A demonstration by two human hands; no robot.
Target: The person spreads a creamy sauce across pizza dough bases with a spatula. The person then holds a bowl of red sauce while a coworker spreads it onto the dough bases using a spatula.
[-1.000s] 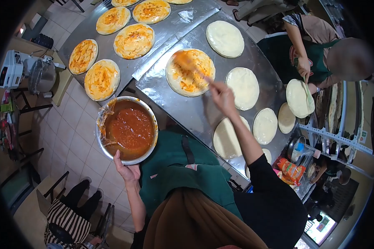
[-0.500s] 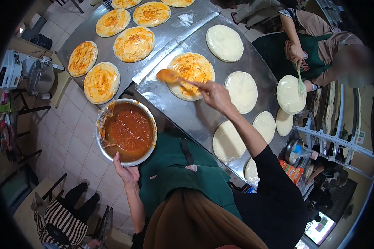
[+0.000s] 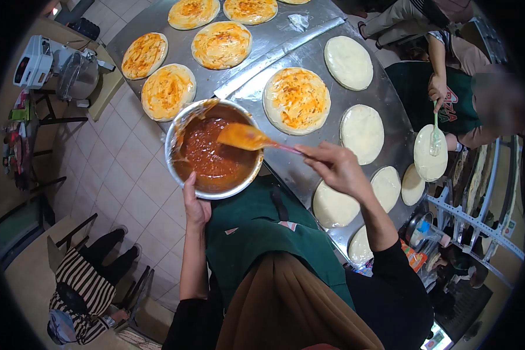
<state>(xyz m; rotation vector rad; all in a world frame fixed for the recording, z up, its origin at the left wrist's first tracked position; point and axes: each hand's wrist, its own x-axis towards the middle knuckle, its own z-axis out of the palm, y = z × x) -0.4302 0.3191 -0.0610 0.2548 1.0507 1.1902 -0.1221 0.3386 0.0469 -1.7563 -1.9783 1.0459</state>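
My left hand (image 3: 197,201) grips the near rim of a metal bowl (image 3: 246,185) of chunky red sauce (image 3: 207,153). Closed round the thin handle of a sauce-coated spatula (image 3: 242,137) is my right hand (image 3: 338,169); the orange blade lies over the bowl's right part. Just right of the bowl, a flat dough round (image 3: 297,100) smeared with orange sauce rests on the metal table (image 3: 256,109). Plain pale rounds (image 3: 361,134) lie to its right, one partly behind my right hand. More sauced rounds (image 3: 221,45) sit at the upper left.
Across the table at right, a co-worker (image 3: 458,96) in a green apron holds a green-handled brush over a pale round (image 3: 431,153). A mixer (image 3: 76,76) stands at left. A person in stripes (image 3: 84,286) is at lower left. A metal rack (image 3: 478,227) is at right.
The spatula has left the sauced round and now hangs over the bowl. Both hands and the bowl sit differently in view, the bowl higher and further right. The whole view has shifted too.
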